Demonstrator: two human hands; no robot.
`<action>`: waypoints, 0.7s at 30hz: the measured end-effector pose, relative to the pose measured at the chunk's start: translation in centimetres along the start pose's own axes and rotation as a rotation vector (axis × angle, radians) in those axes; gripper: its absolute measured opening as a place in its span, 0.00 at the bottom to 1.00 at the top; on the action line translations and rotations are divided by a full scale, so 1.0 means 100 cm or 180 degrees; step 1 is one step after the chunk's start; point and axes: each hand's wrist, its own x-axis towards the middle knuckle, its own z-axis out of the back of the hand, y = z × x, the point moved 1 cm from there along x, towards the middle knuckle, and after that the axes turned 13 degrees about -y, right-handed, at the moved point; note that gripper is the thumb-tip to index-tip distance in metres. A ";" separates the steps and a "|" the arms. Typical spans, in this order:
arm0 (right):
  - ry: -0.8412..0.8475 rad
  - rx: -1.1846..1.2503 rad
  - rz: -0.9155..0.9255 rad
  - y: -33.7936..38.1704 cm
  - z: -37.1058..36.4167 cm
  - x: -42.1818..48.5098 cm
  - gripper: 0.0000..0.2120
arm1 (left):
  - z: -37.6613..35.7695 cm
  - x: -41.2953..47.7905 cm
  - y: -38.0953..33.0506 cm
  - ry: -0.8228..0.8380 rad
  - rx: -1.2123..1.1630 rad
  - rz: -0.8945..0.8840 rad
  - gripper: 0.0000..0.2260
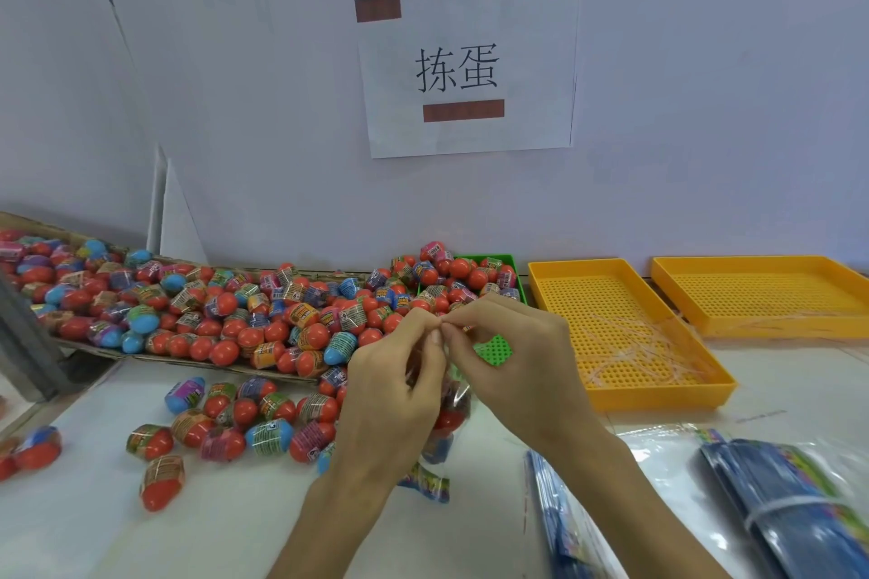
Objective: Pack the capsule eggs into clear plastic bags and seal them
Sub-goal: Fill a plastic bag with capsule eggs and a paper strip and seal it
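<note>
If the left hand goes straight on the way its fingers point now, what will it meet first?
The left hand points up and right, so it would first meet the right hand, already at its fingertips on the bag top. Depth is unclear.

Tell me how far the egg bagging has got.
Done: no sealed bag shows anywhere; both yellow trays hold no bags. In hand: the left hand and right hand pinch the neck of one clear bag that already holds eggs, seemingly closing it. Left: a big heap of capsule eggs in the cardboard tray, plus loose ones on the table.

2 bare forearms, no sleeves.
</note>
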 end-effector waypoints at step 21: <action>0.0080 0.0048 -0.0056 -0.002 0.009 0.008 0.09 | 0.001 0.003 0.005 0.0421 0.0068 -0.0241 0.09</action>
